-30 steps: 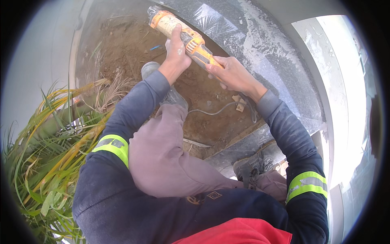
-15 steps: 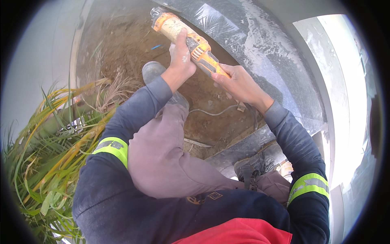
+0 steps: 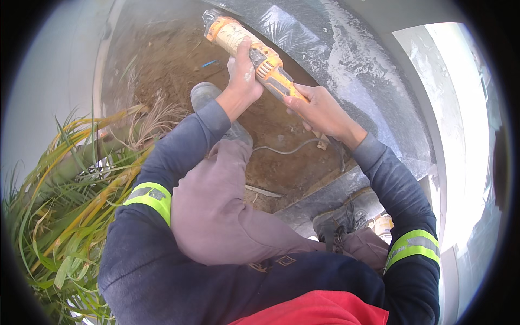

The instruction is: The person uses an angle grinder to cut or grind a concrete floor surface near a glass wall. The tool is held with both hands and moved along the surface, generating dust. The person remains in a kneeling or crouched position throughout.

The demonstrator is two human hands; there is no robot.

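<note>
Right, left hand [image 3: 242, 76] clamped on the orange angle grinder [image 3: 250, 50], right hand [image 3: 319, 111] wrapped round its rear: brace wrists, feed slowly.

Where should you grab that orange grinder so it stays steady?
Probably with two hands, as here: the left hand wraps the grinder near its head, the right hand grips the slim rear handle from the cord end, clear of the disc end.

One orange grinder [image 3: 254, 51], two boots [image 3: 216, 108].
</note>
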